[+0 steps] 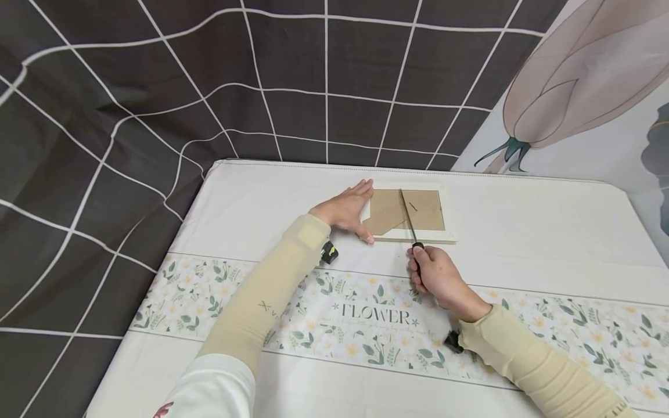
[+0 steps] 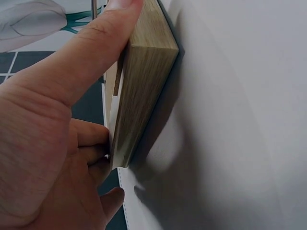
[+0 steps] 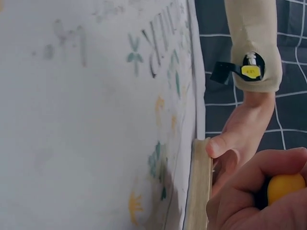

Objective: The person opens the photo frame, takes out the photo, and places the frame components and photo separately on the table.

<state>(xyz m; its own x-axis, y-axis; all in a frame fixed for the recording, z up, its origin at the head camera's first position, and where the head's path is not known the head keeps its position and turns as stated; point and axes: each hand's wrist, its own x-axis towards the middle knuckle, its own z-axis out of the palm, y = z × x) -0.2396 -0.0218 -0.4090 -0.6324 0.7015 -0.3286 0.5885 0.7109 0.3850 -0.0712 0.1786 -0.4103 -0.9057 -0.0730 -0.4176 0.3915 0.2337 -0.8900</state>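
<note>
A light wooden picture frame (image 1: 449,235) lies face down, its brown backing board (image 1: 428,212) up. My left hand (image 1: 347,212) spans the frame's left end, thumb on the near corner and fingers at the far side. In the left wrist view, the thumb (image 2: 91,52) presses over the pale wooden side. My right hand (image 1: 439,276) grips the black handle of a screwdriver (image 1: 408,215), whose thin shaft reaches across the backing board; whether the tip touches it I cannot tell. The handle's yellow end (image 3: 285,188) shows in the right wrist view. A small dark strip (image 1: 413,206) sits beside the shaft.
The table's white cloth (image 1: 292,191) bears a flowered band (image 1: 366,325) lettered FLOWER. Behind and to the left hangs a dark curtain (image 1: 292,64) with a white grid. A flower-printed sheet (image 1: 585,104) covers the right wall. Black wrist devices (image 1: 329,253) sit on both sleeves.
</note>
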